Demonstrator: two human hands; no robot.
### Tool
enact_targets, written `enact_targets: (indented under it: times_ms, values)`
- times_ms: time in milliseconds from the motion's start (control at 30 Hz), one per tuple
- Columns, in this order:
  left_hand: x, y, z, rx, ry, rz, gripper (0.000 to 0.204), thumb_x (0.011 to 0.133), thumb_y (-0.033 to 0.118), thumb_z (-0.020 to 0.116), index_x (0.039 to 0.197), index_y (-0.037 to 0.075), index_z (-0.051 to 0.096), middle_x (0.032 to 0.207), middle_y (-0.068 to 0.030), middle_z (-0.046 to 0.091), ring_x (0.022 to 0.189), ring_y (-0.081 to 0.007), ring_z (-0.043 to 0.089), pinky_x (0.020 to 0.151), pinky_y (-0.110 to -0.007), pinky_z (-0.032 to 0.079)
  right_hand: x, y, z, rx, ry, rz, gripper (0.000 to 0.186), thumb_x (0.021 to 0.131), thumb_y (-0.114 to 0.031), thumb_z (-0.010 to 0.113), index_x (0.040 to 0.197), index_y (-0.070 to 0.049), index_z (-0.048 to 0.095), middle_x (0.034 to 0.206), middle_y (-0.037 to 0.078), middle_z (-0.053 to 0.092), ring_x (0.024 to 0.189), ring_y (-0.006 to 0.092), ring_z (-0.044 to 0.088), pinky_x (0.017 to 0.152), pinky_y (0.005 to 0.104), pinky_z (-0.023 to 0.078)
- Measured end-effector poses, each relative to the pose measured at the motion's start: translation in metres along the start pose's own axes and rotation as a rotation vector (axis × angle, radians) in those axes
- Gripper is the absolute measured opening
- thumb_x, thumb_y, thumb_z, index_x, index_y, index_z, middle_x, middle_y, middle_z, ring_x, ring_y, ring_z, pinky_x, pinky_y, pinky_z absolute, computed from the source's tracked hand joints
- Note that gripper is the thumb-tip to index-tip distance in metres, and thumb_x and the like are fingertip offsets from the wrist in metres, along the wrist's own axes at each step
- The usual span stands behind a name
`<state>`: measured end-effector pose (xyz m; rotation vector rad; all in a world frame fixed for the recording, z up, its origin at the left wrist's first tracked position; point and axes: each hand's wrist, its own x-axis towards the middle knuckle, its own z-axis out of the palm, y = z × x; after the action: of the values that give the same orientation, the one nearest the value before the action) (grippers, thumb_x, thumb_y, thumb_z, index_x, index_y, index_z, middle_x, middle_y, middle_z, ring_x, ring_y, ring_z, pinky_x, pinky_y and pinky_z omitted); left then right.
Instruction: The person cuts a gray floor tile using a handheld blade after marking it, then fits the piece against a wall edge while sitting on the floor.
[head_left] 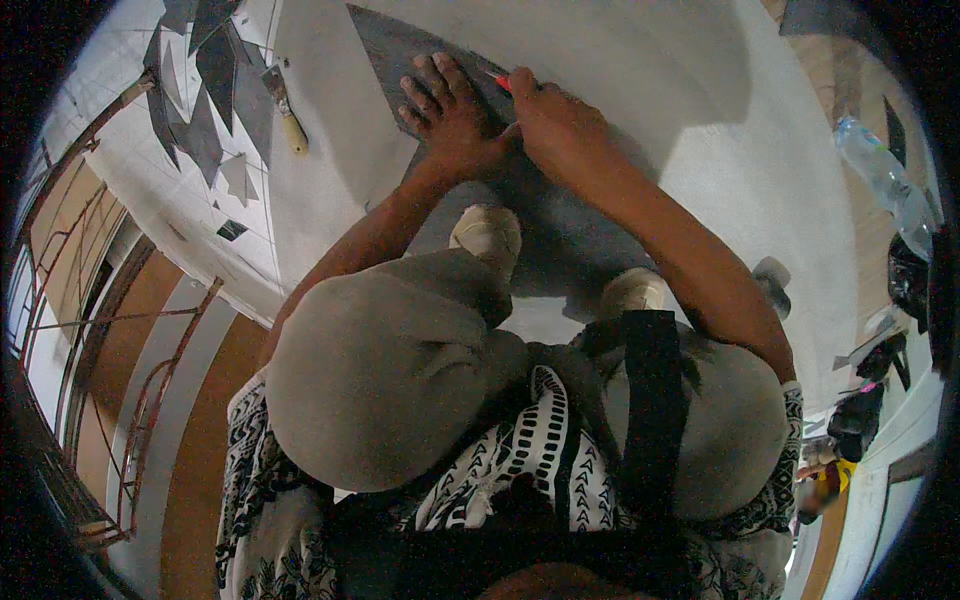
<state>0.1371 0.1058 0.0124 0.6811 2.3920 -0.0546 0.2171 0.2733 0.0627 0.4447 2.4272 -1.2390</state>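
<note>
A dark grey flat sheet (385, 50) lies on the pale floor in front of me and runs back under my shoes. My left hand (455, 120) rests flat on it with the fingers spread. Close beside it, my right hand (560, 125) is closed around a small red-handled cutter knife (503, 83). A thin tip points toward the sheet's far edge. Most of the handle is hidden in my fist. The left thumb reaches almost to the right hand.
At the left lie a scraper (292, 128) with a pale handle and several dark grey offcuts (217, 70). Rusty scaffolding (150, 375) stands farther left. A clear plastic bottle (875, 160) and a black bag (908, 275) lie at the right. Another person (828, 485) shows at the lower right.
</note>
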Motion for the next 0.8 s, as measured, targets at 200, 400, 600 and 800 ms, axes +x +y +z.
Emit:
enact_targets:
  times_ms: [200,400,600,800]
  values:
    - [-0.002,-0.002,-0.004,-0.061,0.05,0.039,0.13,0.077,0.058,0.072,0.158,-0.001,-0.011,0.164,-0.0315,-0.016,0.146,-0.0623,-0.013,0.11,-0.076,-0.005,0.021,-0.012,-0.002,-0.033,0.017,0.012,0.024,0.099,-0.015,0.047,0.118,-0.001,0.046,0.097,0.028,0.069,0.091,0.0476,0.07,0.076,0.0578,0.057]
    - [-0.001,0.004,-0.005,-0.034,0.03,0.017,0.139,0.072,0.063,0.075,0.157,-0.002,-0.015,0.165,-0.0287,-0.016,0.147,-0.0586,-0.019,0.111,-0.076,-0.004,0.024,-0.012,-0.001,-0.072,-0.011,-0.021,0.023,0.098,-0.014,0.048,0.116,-0.001,0.047,0.098,0.03,0.069,0.092,0.0473,0.07,0.077,0.0568,0.058]
    - [-0.002,0.004,-0.004,0.007,0.011,0.01,0.137,0.074,0.065,0.072,0.157,-0.004,-0.012,0.165,-0.0304,-0.013,0.147,-0.0588,-0.017,0.111,-0.076,-0.006,0.02,-0.014,-0.002,0.036,0.015,0.062,0.022,0.098,-0.013,0.049,0.116,-0.001,0.047,0.099,0.03,0.069,0.093,0.0479,0.07,0.079,0.0579,0.057]
    - [-0.008,0.011,-0.016,-0.024,0.009,-0.018,0.148,0.07,0.083,0.068,0.156,-0.004,-0.015,0.163,-0.0323,-0.015,0.147,-0.0572,-0.019,0.111,-0.074,-0.007,-0.027,0.017,-0.01,0.027,-0.128,0.13,0.022,0.097,-0.012,0.049,0.117,-0.002,0.046,0.102,0.03,0.069,0.095,0.049,0.069,0.08,0.0597,0.055]
